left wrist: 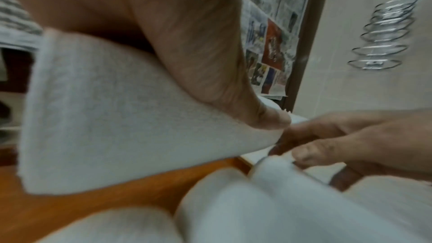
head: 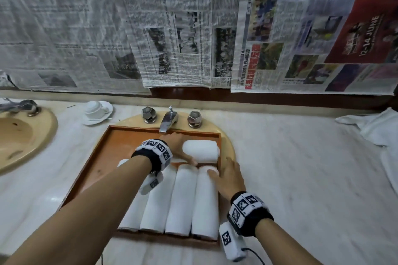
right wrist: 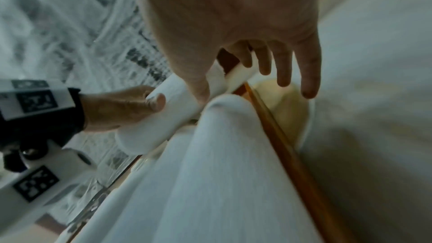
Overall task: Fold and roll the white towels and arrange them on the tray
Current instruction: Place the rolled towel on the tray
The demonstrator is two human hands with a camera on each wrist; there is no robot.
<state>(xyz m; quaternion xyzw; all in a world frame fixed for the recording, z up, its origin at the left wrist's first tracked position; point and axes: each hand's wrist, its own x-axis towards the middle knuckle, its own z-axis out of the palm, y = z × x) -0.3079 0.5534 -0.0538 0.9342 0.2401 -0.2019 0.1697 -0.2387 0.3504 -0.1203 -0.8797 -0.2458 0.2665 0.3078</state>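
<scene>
A wooden tray (head: 103, 157) lies over a sink basin. Several rolled white towels (head: 181, 200) lie side by side lengthwise in its front half. One more rolled towel (head: 201, 150) lies crosswise at the back right. My left hand (head: 183, 155) grips this crosswise roll (right wrist: 163, 117), thumb curled over it. My right hand (head: 228, 176) rests at the tray's right rim (right wrist: 280, 145) with fingers relaxed and apart. Its thumb touches the far end of the rightmost roll (head: 205, 204). In the left wrist view the crosswise roll (left wrist: 117, 117) sits under my thumb.
A faucet (head: 169, 120) with two knobs stands just behind the tray. A cup on a saucer (head: 97, 112) sits at the back left beside a second basin (head: 19, 135). Loose white towels (head: 374, 131) lie at the counter's far right. Newspaper covers the wall.
</scene>
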